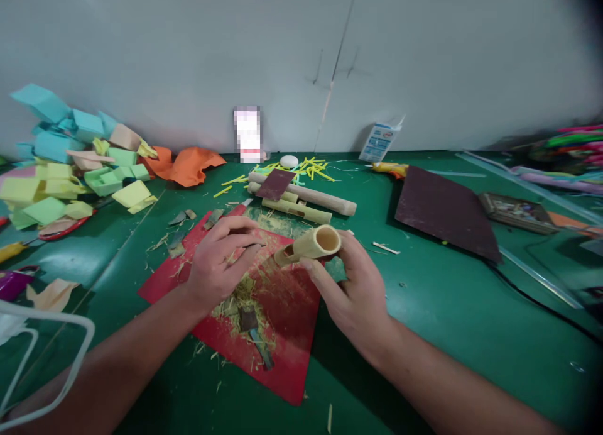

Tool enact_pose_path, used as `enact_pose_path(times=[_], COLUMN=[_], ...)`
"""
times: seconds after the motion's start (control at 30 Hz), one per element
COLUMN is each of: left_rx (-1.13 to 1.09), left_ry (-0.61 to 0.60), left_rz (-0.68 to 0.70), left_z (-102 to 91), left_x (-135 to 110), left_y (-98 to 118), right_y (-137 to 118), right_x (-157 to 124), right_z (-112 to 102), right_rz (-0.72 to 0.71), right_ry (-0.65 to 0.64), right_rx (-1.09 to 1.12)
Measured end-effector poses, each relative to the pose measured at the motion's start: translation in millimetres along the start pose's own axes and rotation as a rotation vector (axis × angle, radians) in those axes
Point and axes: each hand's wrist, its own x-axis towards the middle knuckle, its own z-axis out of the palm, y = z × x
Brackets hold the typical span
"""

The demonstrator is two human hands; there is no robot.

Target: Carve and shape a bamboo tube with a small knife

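Observation:
A short bamboo tube point(308, 243) is gripped in my right hand point(355, 275), its round open end tilted up and a cut notch in its side. My left hand point(219, 259) hovers left of the tube with bent fingers and thumb drawn together. A thin dark edge shows at its fingertips; what it is I cannot make out. Beneath both hands lies a red sheet point(292, 322) covered in bamboo dust and shavings. On it rest a small dark square piece point(248, 319) and a dark strip point(261, 348).
Behind the sheet lie bamboo pieces point(325, 198) with a brown sandpaper square point(275, 185). A larger brown sheet point(445, 212) is at right. Folded coloured papers point(51, 187) pile up at left, near a white wire frame point(56, 315). A phone point(248, 133) leans against the wall.

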Motion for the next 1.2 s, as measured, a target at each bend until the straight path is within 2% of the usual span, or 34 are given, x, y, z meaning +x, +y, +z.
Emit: enact_pose_path(times=[0.23,0.33,0.43,0.5,0.6,0.73,0.9,1.0,1.2], left_rx=[-0.018,-0.059,-0.183,-0.3,-0.471,-0.607,-0.65,-0.601,-0.522], left_ry=[-0.015,-0.045,-0.065,-0.111,-0.242,-0.362,-0.476,-0.537,-0.476], left_rz=[-0.008,-0.046,-0.153,-0.243,-0.361,-0.438,-0.418,-0.418,-0.476], left_z=[1.6,4.4,5.1,3.8,0.8,-0.9,1.4,1.9,-0.2], left_x=[0.8,0.8,1.9,3.4,5.7,7.7,7.2,5.4,5.4], left_y=[-2.1,-3.4,-2.4,-0.6,2.0,3.6,2.4,1.1,-0.5], right_y=[-4.0,-2.2,0.6,2.0,3.5,5.0,6.1,6.7,7.7], right_x=[0.2,0.6,3.2,5.8,8.5,8.3,8.0,9.3,9.5], right_z=[0.1,2.8,6.7,9.2,12.2,14.4,14.7,15.1,16.6], right_rz=[0.044,0.181,0.351,0.432,0.528,0.613,0.655,0.692,0.731], right_ry=[0.0,0.018,0.021,0.01,0.035,0.083,0.075,0.105,0.121], right_rx=[0.051,0.217,0.472,0.579,0.656,0.743,0.817,0.831,0.809])
